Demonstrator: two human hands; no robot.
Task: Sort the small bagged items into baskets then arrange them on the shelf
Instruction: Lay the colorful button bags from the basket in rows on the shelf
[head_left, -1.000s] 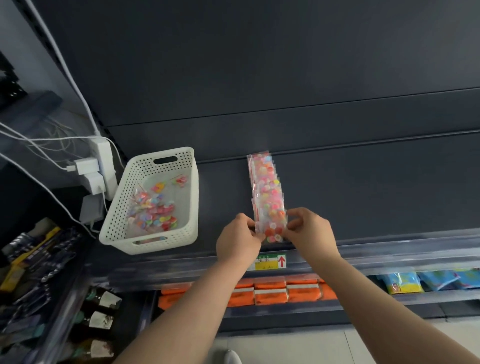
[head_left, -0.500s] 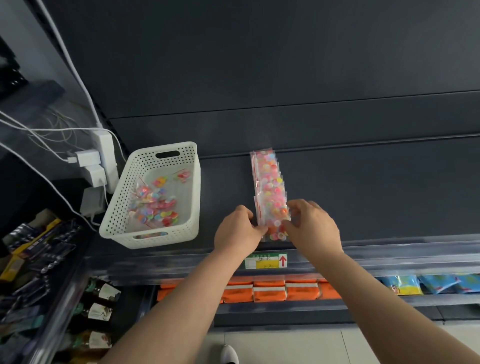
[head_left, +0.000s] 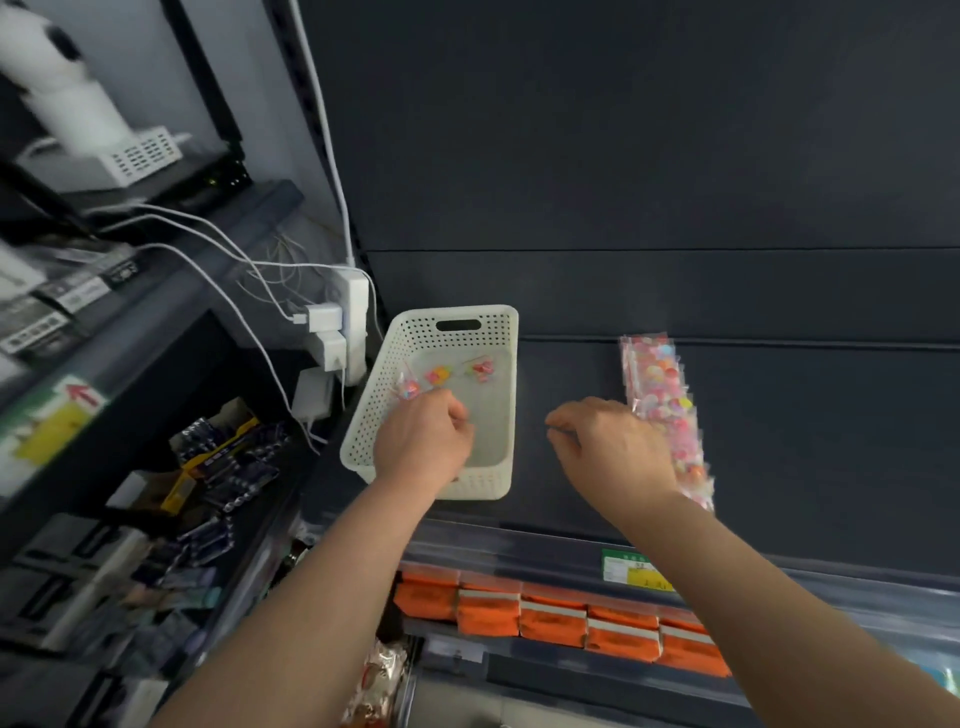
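Dark shelf (head_left: 779, 415), basket (head_left: 375, 415) beside power strip (head_left: 356, 317), orange packs (head_left: 550, 621) below

Shelf (head_left: 569, 364) bare between basket (head_left: 511, 384) and bag row (head_left: 655, 387); plugs (head_left: 330, 338) left.

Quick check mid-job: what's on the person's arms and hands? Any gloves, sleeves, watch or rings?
Nothing worn that shows. The left hand and right hand are ungloved, with no rings visible. Both forearms are bare down to the frame's lower edge: no sleeve, watch, band or cable at either wrist. Motion blur softens fine detail on the fingers.
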